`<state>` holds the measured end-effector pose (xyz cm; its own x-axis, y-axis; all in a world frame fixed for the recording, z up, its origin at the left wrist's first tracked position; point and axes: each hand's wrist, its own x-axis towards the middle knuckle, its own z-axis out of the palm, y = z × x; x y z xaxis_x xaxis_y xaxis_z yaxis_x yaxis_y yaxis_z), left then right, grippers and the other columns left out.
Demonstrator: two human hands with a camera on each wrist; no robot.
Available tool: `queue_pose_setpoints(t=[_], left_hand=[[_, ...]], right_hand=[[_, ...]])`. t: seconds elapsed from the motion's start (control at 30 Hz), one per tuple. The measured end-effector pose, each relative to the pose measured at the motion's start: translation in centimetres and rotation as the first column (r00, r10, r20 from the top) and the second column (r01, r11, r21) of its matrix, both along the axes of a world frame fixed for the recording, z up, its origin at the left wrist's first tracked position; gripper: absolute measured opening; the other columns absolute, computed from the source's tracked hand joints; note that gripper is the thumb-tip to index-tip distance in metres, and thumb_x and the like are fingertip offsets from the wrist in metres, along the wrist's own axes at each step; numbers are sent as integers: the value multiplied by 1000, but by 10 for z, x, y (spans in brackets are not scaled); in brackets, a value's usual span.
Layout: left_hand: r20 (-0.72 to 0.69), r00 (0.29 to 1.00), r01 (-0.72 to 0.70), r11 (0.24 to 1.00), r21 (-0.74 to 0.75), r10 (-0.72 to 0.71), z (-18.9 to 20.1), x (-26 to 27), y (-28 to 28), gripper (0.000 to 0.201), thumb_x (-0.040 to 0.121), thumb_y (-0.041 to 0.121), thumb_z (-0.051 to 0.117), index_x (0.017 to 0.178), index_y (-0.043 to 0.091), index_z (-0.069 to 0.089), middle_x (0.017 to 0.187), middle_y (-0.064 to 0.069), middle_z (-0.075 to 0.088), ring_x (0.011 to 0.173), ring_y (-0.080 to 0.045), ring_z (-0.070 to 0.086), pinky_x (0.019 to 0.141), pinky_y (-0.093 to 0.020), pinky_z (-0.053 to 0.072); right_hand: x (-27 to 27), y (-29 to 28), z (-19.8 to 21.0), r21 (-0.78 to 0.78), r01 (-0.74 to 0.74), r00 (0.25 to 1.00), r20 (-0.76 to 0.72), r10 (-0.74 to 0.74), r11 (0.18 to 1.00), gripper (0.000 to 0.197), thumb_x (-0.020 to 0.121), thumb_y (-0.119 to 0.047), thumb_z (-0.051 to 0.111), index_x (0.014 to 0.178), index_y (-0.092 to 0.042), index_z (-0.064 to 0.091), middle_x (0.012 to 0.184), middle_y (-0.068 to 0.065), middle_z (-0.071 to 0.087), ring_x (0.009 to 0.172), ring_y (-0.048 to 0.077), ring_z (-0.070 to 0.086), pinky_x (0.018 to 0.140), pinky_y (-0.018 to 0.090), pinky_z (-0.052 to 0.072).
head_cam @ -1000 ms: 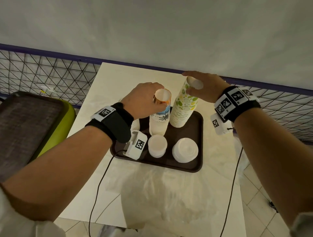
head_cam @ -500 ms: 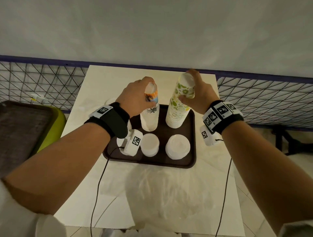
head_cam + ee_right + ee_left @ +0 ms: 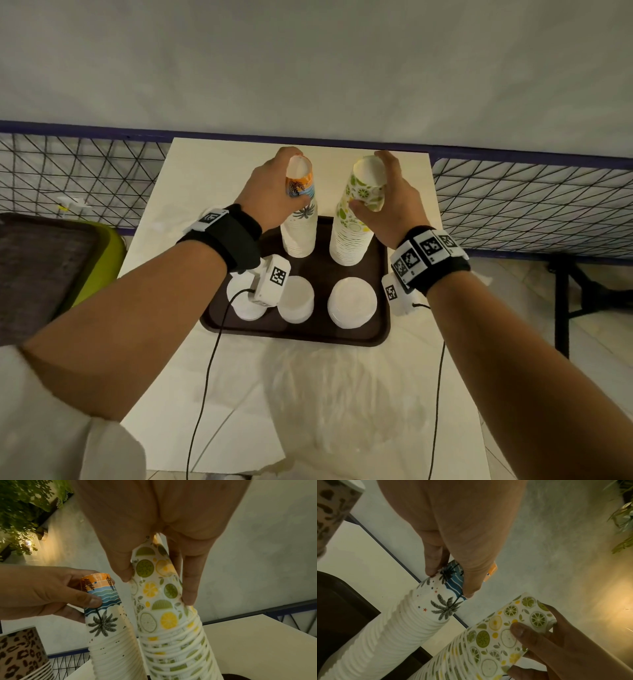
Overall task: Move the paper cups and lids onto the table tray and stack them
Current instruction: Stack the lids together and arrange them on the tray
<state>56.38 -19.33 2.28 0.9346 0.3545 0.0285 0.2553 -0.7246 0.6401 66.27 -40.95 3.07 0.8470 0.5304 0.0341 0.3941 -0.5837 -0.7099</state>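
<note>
A pale table (image 3: 212, 178) stood against a grey wall, bearing a dark tray (image 3: 376, 329). The left hand (image 3: 270, 192) pinched the top palm-print cup (image 3: 298, 178) of its stack; the right hand (image 3: 394, 198) gripped the top citrus cup (image 3: 366, 186) likewise. Both stacks stood on the tray, with lid piles (image 3: 351, 303) in front. Each cup probably wanted pressing straight down along its stack's axis, gently, since the tall citrus stack leaned and could topple.
</note>
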Motion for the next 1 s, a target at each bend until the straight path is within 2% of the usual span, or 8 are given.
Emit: queue_pose_setpoints(t=[0.27,0.33,0.43,0.53,0.63,0.77,0.87,1.0], left_hand=[[-100,995,-25,999,-40,21,29,-14,7,117,85,42,83,165,24,0,163,-10,39,147,-27,42,117,-40,36],[-68,995,-78,997,14,78,40,-28,21,113,85,48,81,165,26,4,164,-10,36,150,-26,36,120,-42,34],[-149,978,-117,974,195,147,45,-58,52,104,77,67,74,160,30,24,156,-16,38,143,-37,38,116,-51,37],[-377,913,-62,968,244,153,43,-83,67,111,68,72,80,157,39,23,150,-17,36,133,-42,45,107,-52,46],[-464,882,-1,985,172,82,34,-96,65,115,65,62,89,157,45,22,137,-9,41,119,-35,55,95,-41,50],[-447,894,48,988,149,24,8,-104,63,107,69,47,92,155,38,30,126,-10,51,113,-33,57,97,-43,52],[-374,927,26,986,163,37,-11,-106,66,82,79,34,86,148,33,41,116,-9,54,109,-35,59,90,-41,51],[-272,961,1,989,145,39,-20,-98,73,67,83,26,82,140,29,49,112,-7,54,105,-34,60,85,-39,51]], right_hand=[[1,2,11,-34,8,998,-59,-10,999,107,77,-37,83,156,-36,12,145,6,47,128,29,52,103,46,49],[-1,3,23,-54,29,999,27,-27,998,107,76,-41,82,156,-37,11,153,7,36,136,32,41,108,48,43],[-16,13,54,-13,19,950,313,-14,1000,86,82,-37,75,154,-30,28,156,8,29,144,33,24,107,36,31],[-35,41,75,-5,-118,885,453,107,993,66,87,-31,69,147,-22,43,146,6,41,136,29,35,106,32,36],[-43,77,72,-196,-220,910,312,273,956,72,87,-34,70,151,-25,37,152,7,34,139,33,32,109,41,39],[-36,108,47,-437,-231,954,74,290,870,90,84,-46,74,155,-42,18,160,10,18,140,43,32,108,51,42],[-35,117,31,-383,-240,964,16,267,892,86,86,-36,75,154,-42,23,147,11,38,129,35,49,103,43,46],[-38,113,24,-329,-233,967,17,252,915,78,92,-24,68,153,-43,24,140,5,51,126,29,48,103,41,43]])
